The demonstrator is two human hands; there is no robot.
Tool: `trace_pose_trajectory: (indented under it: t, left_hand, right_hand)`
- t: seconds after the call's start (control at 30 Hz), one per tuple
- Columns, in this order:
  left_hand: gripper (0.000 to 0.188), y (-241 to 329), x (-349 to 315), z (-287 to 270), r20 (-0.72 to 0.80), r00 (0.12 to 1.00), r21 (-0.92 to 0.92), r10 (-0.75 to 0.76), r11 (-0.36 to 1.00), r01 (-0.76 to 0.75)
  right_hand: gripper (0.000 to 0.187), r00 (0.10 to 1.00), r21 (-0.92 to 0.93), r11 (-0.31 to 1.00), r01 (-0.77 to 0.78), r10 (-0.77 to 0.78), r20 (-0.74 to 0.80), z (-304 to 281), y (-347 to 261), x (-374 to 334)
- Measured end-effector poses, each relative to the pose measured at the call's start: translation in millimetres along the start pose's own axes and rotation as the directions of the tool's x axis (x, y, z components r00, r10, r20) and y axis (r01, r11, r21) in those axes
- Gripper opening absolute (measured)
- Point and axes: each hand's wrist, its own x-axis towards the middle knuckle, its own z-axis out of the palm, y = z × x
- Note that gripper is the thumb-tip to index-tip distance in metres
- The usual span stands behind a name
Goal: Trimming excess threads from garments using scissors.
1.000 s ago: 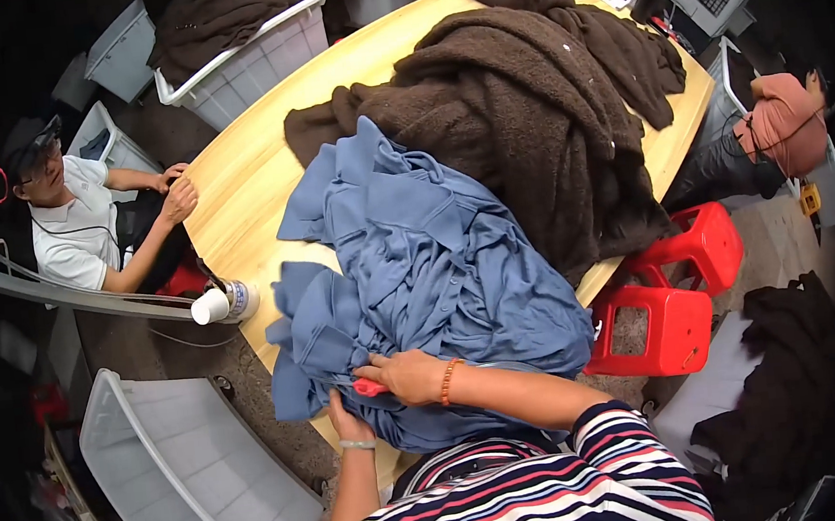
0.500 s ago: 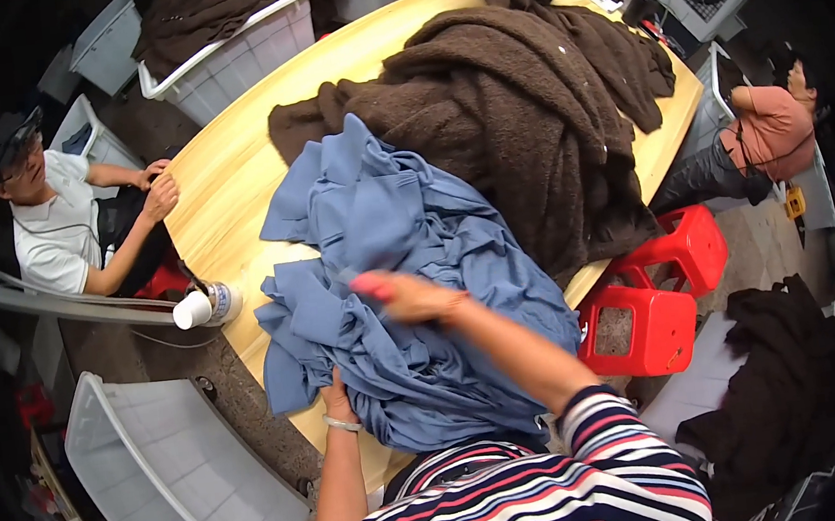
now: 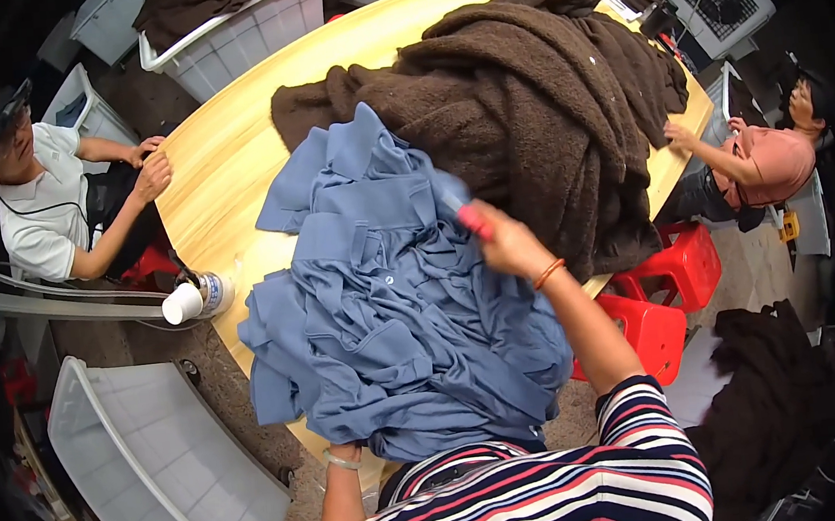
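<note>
A blue garment (image 3: pixel 361 296) with a collar and a button lies heaped across the near end of the table, its lower part against my body. My right hand (image 3: pixel 517 248) is closed around a small tool with a pink-red grip (image 3: pixel 475 222), held over the garment's right edge. The tool's pale far end is blurred, so its kind is unclear. My left hand (image 3: pixel 344 454) is at the near edge of the blue cloth. Fabric covers its fingers.
Brown fleecy garments (image 3: pixel 545 118) pile up behind on the wooden table (image 3: pixel 216 149). A white bottle (image 3: pixel 202 299) stands at its left edge. Seated people flank the table. Red stools (image 3: pixel 646 334) are at the right, a pale bin (image 3: pixel 175 455) at lower left.
My right hand has swung up and to the right with the tool. The left hand has drawn nearer my body, under the cloth. The person at right now reaches toward the brown pile.
</note>
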Motion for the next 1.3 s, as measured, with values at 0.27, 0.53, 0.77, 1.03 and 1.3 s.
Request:
trace_pose_trajectory:
  t: [0.27,0.53,0.77,1.03,1.3]
  left_hand:
    - [0.069,1.2,-2.0,-3.1,-0.068,0.997,0.037,0.028,0.999,-0.026]
    - [0.071,-3.7,-7.5,-13.2,-0.155,0.985,0.017,0.073,0.997,-0.072]
    - [0.073,-11.6,-28.0,-13.2,0.241,0.952,0.348,0.187,0.9,-0.264]
    - [0.064,2.8,22.8,13.0,-0.134,0.916,0.422,0.377,0.858,-0.292]
    - [0.07,28.0,32.0,73.0,0.146,0.822,0.833,0.551,0.379,-0.402]
  right_hand:
    - [0.067,0.784,0.061,0.911,0.408,-0.384,0.488,110.6,-123.8,-58.6]
    - [0.053,0.989,0.169,0.975,0.145,-0.141,-0.038,25.6,-27.4,-5.2]
    - [0.057,0.921,0.147,0.989,-0.008,-0.05,0.385,84.5,-10.3,10.6]
    - [0.06,0.871,0.254,0.967,-0.003,-0.122,0.476,100.1,-5.3,1.1]
    - [0.035,0.886,0.445,0.893,-0.071,-0.148,0.439,76.7,-29.8,-28.8]
